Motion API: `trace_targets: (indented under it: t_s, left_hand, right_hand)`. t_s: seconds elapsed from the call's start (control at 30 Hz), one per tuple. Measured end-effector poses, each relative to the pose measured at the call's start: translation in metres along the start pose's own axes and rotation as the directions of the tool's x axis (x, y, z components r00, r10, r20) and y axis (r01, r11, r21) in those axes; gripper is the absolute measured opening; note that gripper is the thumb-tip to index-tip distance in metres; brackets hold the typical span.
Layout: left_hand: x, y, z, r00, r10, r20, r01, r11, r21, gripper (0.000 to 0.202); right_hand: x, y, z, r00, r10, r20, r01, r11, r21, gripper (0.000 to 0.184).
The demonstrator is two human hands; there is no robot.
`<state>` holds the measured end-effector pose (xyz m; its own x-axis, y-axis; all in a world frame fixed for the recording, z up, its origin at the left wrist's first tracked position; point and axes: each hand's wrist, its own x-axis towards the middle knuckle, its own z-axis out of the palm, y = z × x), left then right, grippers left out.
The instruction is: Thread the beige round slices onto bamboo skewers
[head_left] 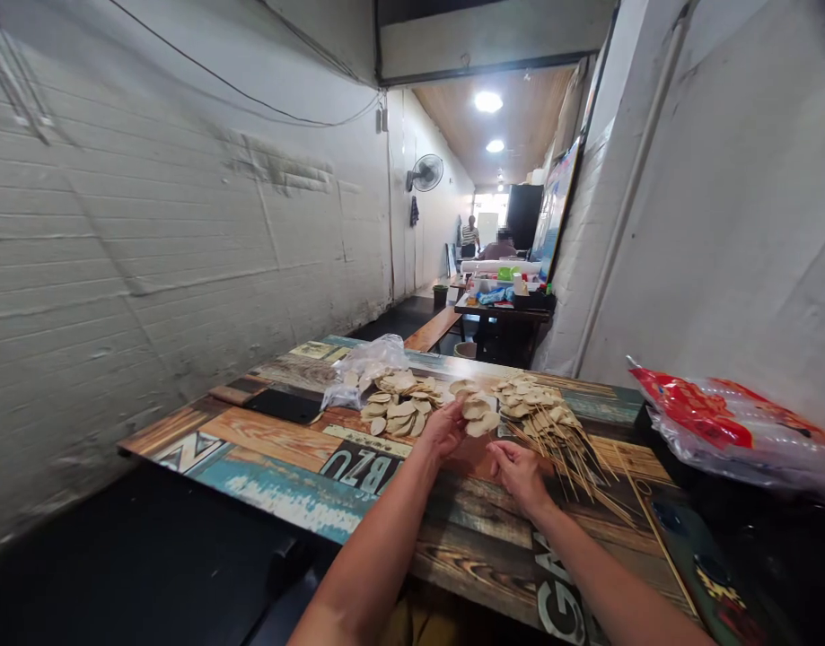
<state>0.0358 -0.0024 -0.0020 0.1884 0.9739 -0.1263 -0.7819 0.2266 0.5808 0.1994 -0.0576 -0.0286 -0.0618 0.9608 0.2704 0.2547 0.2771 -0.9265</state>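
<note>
My left hand holds a small stack of round beige slices, fingers curled round them. My right hand is closed just to the right and below, and what it grips is too thin to make out. A loose pile of the same beige slices lies left of my hands on the patterned wooden table. Right of my hands lies a heap of wooden skewers with slices threaded on their far ends.
A crumpled clear plastic bag sits behind the slice pile. A red-and-clear plastic package lies at the table's right. A white brick wall runs along the left. A cluttered table, bench and two people stand farther down the room.
</note>
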Motion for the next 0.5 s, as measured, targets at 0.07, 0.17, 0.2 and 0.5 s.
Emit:
trace_targets:
  t_s: [0.07, 0.17, 0.2, 0.5]
  left_hand:
    - [0.0, -0.001, 0.002, 1.0, -0.005, -0.011, 0.005, 1.0, 0.006, 0.014]
    - [-0.003, -0.001, 0.005, 0.996, -0.083, -0.013, 0.083, 0.996, 0.012, 0.023]
    - [-0.005, -0.002, 0.006, 0.994, -0.11, -0.016, 0.111, 0.994, 0.018, 0.023]
    - [-0.017, -0.023, 0.013, 0.979, -0.203, -0.01, 0.203, 0.975, 0.088, 0.007]
  right_hand:
    - [0.0, -0.001, 0.001, 1.0, 0.006, 0.003, -0.006, 1.0, 0.011, 0.053]
    - [0.0, -0.005, 0.003, 0.999, 0.016, 0.031, -0.017, 1.0, 0.022, 0.052]
    - [0.0, -0.005, 0.003, 0.999, 0.02, 0.04, -0.021, 1.0, 0.023, 0.051]
    - [0.001, -0.002, 0.007, 0.999, 0.025, 0.043, -0.024, 1.0, -0.018, 0.051]
